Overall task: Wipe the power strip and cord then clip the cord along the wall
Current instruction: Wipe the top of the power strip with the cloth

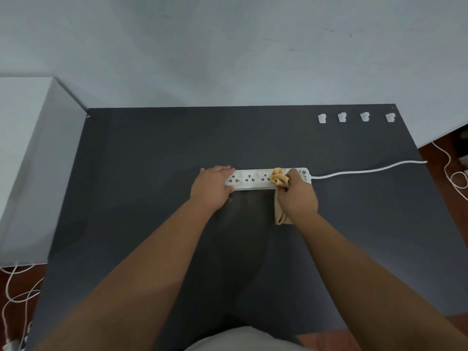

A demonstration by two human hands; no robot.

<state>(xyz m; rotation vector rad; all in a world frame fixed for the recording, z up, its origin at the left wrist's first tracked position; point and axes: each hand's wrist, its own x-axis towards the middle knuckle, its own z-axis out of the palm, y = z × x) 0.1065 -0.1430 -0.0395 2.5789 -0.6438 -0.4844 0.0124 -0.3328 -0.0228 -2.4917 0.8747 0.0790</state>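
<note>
A white power strip [253, 179] lies across the middle of the dark table [152, 173]. My left hand [212, 186] grips its left end, fingers over the top. My right hand [297, 196] holds a bunched yellow cloth [278, 179] pressed on the strip's right part; the cloth's tail hangs under my wrist. The white cord [367, 169] runs from the strip's right end off the table's right edge. Several white cord clips [342, 117] sit in a row at the table's far right, near the wall.
A pale wall [228, 59] rises behind the table. A white cabinet [30, 160] stands at the left. Loose white cables lie on the floor at the left [17, 295] and at the right [453, 173].
</note>
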